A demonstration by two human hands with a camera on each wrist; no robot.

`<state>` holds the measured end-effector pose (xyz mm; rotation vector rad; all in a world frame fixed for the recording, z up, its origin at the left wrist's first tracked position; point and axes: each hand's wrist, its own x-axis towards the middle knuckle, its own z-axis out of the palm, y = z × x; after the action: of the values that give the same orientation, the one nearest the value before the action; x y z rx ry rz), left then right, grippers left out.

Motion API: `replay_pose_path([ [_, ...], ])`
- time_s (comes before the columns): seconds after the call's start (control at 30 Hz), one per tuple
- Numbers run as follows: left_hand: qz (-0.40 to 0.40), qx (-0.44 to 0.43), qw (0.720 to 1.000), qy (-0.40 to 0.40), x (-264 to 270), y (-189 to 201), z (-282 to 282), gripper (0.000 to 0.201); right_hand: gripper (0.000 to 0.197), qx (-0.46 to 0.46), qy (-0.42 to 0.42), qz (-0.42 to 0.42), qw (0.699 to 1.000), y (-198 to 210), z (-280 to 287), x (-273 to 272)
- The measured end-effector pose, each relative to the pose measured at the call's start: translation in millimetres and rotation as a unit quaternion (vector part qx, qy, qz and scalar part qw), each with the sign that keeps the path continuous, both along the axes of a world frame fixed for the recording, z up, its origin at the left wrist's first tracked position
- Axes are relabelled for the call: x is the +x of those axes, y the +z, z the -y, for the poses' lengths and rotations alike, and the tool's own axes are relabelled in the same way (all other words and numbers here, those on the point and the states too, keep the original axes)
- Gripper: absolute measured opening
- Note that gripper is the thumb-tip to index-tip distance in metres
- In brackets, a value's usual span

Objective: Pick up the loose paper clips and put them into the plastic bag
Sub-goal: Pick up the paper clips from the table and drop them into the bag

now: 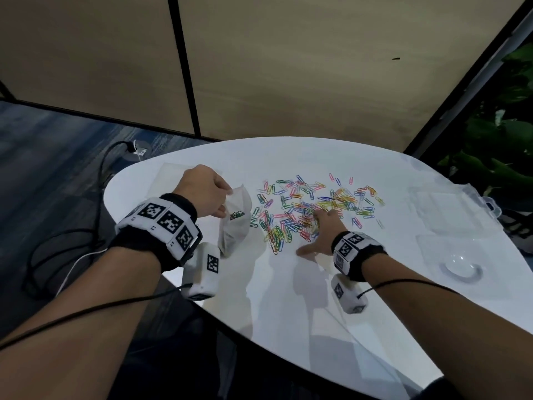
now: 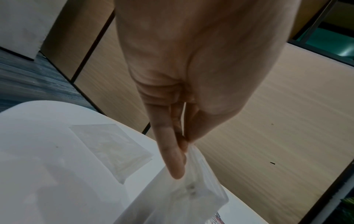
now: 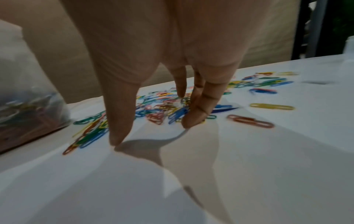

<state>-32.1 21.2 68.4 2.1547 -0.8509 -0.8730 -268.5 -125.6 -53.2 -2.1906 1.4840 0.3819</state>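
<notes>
Many coloured paper clips (image 1: 311,209) lie scattered on the white table (image 1: 302,313). My left hand (image 1: 206,192) pinches the rim of a clear plastic bag (image 1: 235,223), holding it upright at the pile's left edge; some clips show inside it. In the left wrist view the fingers (image 2: 172,157) pinch the bag (image 2: 184,197) at its top. My right hand (image 1: 323,229) reaches into the pile with spread, straight fingers. In the right wrist view the thumb (image 3: 118,130) and fingertips (image 3: 193,119) touch the table among the clips (image 3: 162,109); the bag (image 3: 25,94) stands at the left.
A flat clear bag (image 1: 173,174) lies on the table behind my left hand. Clear plastic boxes (image 1: 444,209) and a clear lid (image 1: 461,264) sit at the right. The table edge runs close on the left, with cables (image 1: 72,255) on the floor below.
</notes>
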Motion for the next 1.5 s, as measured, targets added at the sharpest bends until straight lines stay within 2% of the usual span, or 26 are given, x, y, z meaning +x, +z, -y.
replay_pose_path([
  [0.1, 0.005, 0.0, 1.0, -0.003, 0.4, -1.3, 0.4, 0.022, 0.103, -0.044, 0.027, 0.023, 0.998, -7.5, -5.9, 17.0],
  [0.27, 0.01, 0.0, 1.0, -0.008, 1.3, -5.2, 1.1, 0.021, 0.041, -0.11, 0.093, 0.053, 0.988, -10.5, -5.7, 33.2],
  [0.33, 0.013, -0.001, 1.0, -0.011, 1.0, -5.4, 0.9, 0.022, 0.03, -0.141, 0.123, 0.048, 0.981, -9.4, -5.9, 37.4],
  [0.43, 0.021, 0.0, 1.0, -0.019, -0.8, -4.9, 0.2, 0.023, 0.024, -0.155, 0.147, 0.015, 0.977, -3.3, -3.9, 39.8],
  [0.53, 0.025, 0.005, 0.999, -0.024, -2.2, -4.5, -0.5, 0.023, 0.019, -0.117, 0.099, 0.01, 0.988, 5.6, 5.8, 34.0],
  [0.6, 0.027, 0.006, 0.999, -0.026, -3.4, -4.1, -0.7, 0.022, 0.011, -0.062, 0.008, 0.067, 0.996, 11.3, 14.3, 27.0],
  [0.63, 0.028, 0.006, 0.999, -0.027, -4.1, -3.7, -0.8, 0.022, 0.007, -0.007, -0.061, 0.125, 0.99, 15.9, 17.5, 23.3],
  [0.67, 0.029, 0.007, 0.999, -0.028, -4.7, -3.2, -0.8, 0.022, 0.003, 0.074, -0.139, 0.201, 0.967, 22.4, 17.8, 20.5],
  [0.73, 0.031, 0.01, 0.999, -0.029, -6.7, -1.8, -0.5, 0.022, 0.005, 0.226, -0.26, 0.363, 0.866, 39.2, 14.4, 19.9],
  [0.8, 0.032, 0.013, 0.999, -0.03, -8.7, -0.4, -0.2, 0.023, 0.019, 0.311, -0.284, 0.465, 0.779, 57.2, 10.0, 28.9],
  [0.87, 0.025, 0.013, 0.999, -0.03, -11.9, 0.8, 0.7, 0.025, 0.026, 0.371, -0.26, 0.512, 0.73, 78.8, 1.4, 44.7],
  [0.93, 0.017, 0.015, 0.999, -0.027, -14.1, 1.1, 1.8, 0.025, 0.023, 0.4, -0.224, 0.526, 0.716, 97.7, -12.9, 62.5],
  [1.0, 0.006, 0.016, 1.0, -0.022, -14.2, 1.1, 1.9, 0.025, 0.022, 0.397, -0.184, 0.526, 0.729, 107.5, -29.4, 78.6],
  [1.03, 0.001, 0.017, 1.0, -0.021, -13.7, 1.1, 1.7, 0.026, 0.021, 0.379, -0.161, 0.518, 0.75, 109.1, -37.8, 85.5],
  [1.07, -0.002, 0.018, 1.0, -0.021, -13.3, 1.3, 1.3, 0.027, 0.019, 0.342, -0.129, 0.501, 0.784, 108.0, -45.9, 91.1],
  [1.1, -0.006, 0.018, 1.0, -0.02, -13.2, 1.8, 0.8, 0.028, 0.017, 0.279, -0.086, 0.472, 0.832, 106.0, -53.0, 95.4],
  [1.17, -0.013, 0.013, 1.0, -0.016, -12.4, 2.9, -0.5, 0.028, 0.012, 0.109, 0.026, 0.381, 0.918, 103.3, -60.8, 102.5],
  [1.2, -0.013, 0.01, 1.0, -0.012, -11.1, 3.2, -0.9, 0.027, 0.01, 0.045, 0.08, 0.345, 0.934, 105.5, -63.9, 104.9],
  [1.27, -0.005, 0.008, 1.0, -0.001, -7.5, 3.3, -2.1, 0.026, 0.012, 0.007, 0.134, 0.332, 0.934, 111.6, -66.2, 107.7],
  [1.3, 0.001, 0.008, 1.0, 0.003, -5.3, 3.3, -3.1, 0.027, 0.014, 0.012, 0.129, 0.351, 0.927, 113.8, -64.7, 108.3],
  [1.4, 0.017, 0.01, 1.0, 0.015, 2.8, 3.1, -7.3, 0.028, 0.022, 0.039, 0.03, 0.425, 0.904, 109.2, -53.3, 107.7],
  [1.43, 0.021, 0.01, 1.0, 0.019, 6.2, 2.8, -9.3, 0.027, 0.025, 0.016, 0.028, 0.408, 0.913, 103.4, -47.6, 107.9],
  [1.47, 0.026, 0.011, 0.999, 0.023, 9.7, 2.3, -11.1, 0.026, 0.028, -0.018, 0.059, 0.353, 0.934, 96.7, -42.3, 107.3],
  [1.5, 0.03, 0.012, 0.999, 0.024, 12.5, 2.0, -12.8, 0.026, 0.03, -0.048, 0.114, 0.262, 0.957, 87.7, -38.9, 105.4],
])
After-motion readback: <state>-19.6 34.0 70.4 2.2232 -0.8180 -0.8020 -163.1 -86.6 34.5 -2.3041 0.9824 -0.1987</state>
